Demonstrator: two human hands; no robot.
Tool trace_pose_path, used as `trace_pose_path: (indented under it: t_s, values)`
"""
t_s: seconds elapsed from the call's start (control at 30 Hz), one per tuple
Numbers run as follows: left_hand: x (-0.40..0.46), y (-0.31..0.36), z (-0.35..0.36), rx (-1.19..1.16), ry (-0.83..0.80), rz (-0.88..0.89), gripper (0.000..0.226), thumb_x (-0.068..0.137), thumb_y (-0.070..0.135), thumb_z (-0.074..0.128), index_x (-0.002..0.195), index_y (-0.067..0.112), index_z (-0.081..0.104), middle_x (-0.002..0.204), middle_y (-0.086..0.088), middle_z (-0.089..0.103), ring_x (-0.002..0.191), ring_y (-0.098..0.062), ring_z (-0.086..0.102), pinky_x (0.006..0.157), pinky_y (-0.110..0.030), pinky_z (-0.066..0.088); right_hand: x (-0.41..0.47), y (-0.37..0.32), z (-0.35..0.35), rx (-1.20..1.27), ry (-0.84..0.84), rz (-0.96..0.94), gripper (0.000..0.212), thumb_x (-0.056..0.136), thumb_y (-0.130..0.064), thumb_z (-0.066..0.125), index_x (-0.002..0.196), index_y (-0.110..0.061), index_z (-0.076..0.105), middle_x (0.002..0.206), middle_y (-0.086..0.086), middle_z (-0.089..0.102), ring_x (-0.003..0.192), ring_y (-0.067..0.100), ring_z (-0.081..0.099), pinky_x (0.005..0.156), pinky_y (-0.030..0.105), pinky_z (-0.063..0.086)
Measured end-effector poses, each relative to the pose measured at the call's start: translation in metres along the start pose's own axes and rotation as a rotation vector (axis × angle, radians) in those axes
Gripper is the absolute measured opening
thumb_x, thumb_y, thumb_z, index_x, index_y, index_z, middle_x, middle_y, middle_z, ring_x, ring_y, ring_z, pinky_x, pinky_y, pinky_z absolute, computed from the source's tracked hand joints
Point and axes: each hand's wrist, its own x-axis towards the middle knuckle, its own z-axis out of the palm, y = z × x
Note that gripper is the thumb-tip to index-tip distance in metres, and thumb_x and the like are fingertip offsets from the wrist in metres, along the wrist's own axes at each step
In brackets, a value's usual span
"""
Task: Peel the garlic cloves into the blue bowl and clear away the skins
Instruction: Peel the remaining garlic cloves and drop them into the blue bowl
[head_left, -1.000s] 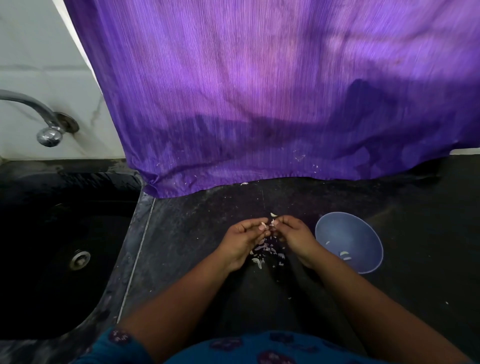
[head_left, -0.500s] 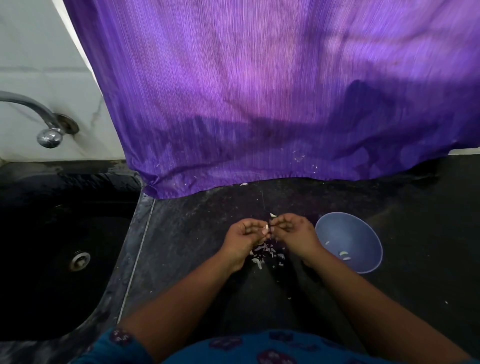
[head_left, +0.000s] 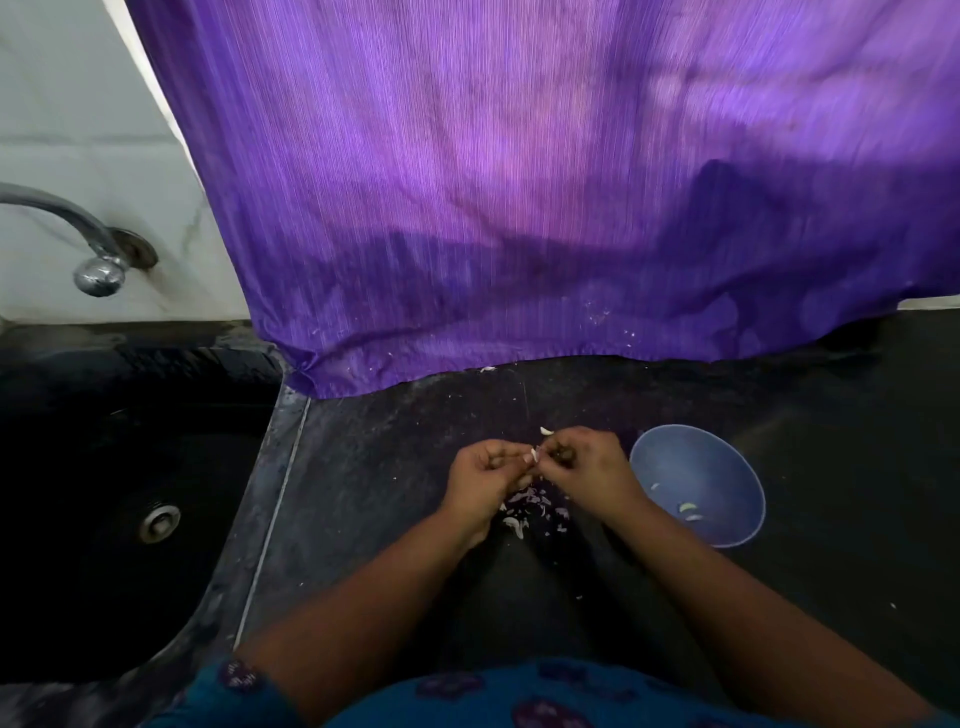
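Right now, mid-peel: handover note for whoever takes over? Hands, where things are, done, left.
Left hand and right hand: fingers of both pinch one garlic clove between them, above the counter.
Blue bowl: right of the hands, a few peeled pieces inside.
Skins: loose pile on the counter under the hands; a stray bit just beyond the fingers.
Done: some cloves peeled into the bowl.
Left: finish this clove, drop it in the bowl, clear the skins.

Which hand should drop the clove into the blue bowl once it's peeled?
Probably right. The right hand sits directly beside the blue bowl; the left hand would have to cross over it.
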Motion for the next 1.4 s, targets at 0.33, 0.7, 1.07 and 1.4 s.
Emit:
trace_pose_path:
  t_s: [0.33,0.7,1.07,1.4]
  values:
    - [0.002,-0.003,-0.001,-0.012,-0.014,-0.006,0.011,0.085,-0.004,0.066,0.085,0.006,0.07,0.071,-0.003,0.072,0.069,-0.009,0.068,0.069,-0.019,0.056,0.0,0.006,0.002,0.071,-0.045,0.109,0.004,0.085,-0.015,0.069,0.082,-0.015,0.072,0.077,-0.003,0.069,0.069,0.007,0.064,0.066,0.019,0.05]
    - [0.002,-0.004,0.0,0.168,0.009,0.09,0.012,0.084,0.0,0.069,0.086,0.012,0.073,0.081,-0.01,0.073,0.076,-0.016,0.069,0.077,-0.029,0.057,0.003,0.007,-0.003,0.08,-0.124,0.154,0.01,0.086,-0.022,0.069,0.079,-0.028,0.071,0.073,-0.011,0.07,0.068,-0.002,0.065,0.065,0.012,0.051]
    - [0.001,-0.005,-0.003,0.358,-0.007,0.205,0.01,0.083,0.003,0.071,0.093,0.003,0.073,0.086,-0.014,0.074,0.082,-0.026,0.071,0.079,-0.036,0.057,0.002,0.004,-0.003,0.055,-0.125,0.141,0.011,0.082,-0.013,0.07,0.076,-0.021,0.074,0.062,-0.017,0.063,0.057,-0.009,0.058,0.059,0.007,0.044]
    - [-0.001,-0.002,0.001,0.232,-0.009,0.136,0.01,0.085,-0.003,0.067,0.087,0.007,0.07,0.075,-0.007,0.069,0.068,-0.01,0.065,0.068,-0.022,0.055,-0.001,0.0,-0.003,0.099,-0.092,0.165,0.018,0.083,-0.015,0.07,0.072,-0.028,0.065,0.067,-0.015,0.064,0.062,-0.007,0.06,0.058,0.007,0.042]
